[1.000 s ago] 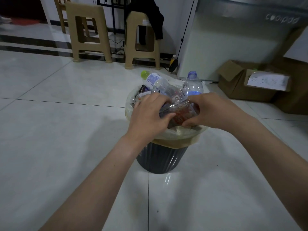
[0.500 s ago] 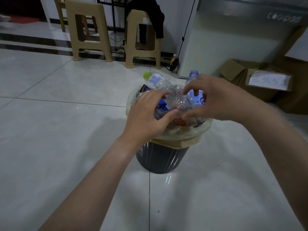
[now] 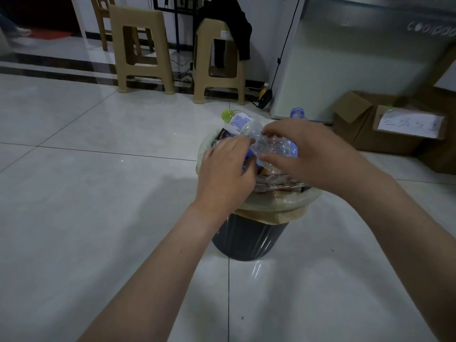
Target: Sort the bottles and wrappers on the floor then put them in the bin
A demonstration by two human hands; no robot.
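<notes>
Both hands over the bin (image 3: pixel 249 240): right hand (image 3: pixel 311 154) clamped on a crushed clear bottle (image 3: pixel 271 146). Left hand (image 3: pixel 227 171) curled among wrappers (image 3: pixel 276 183); I can't tell its grip.

1. My two bare hands: left hand (image 3: pixel 225 174), right hand (image 3: pixel 313 154)
2. One dark ribbed plastic bin (image 3: pixel 246 239) with a beige liner
3. Three clear plastic bottles I can make out: green-capped (image 3: pixel 238 120), blue-capped (image 3: pixel 297 112), crumpled (image 3: pixel 274 146)
4. Wrappers in the bin: too jumbled to count
5. Two tan plastic stools (image 3: pixel 140 49)
6. One brown cardboard box (image 3: pixel 385 127)
</notes>
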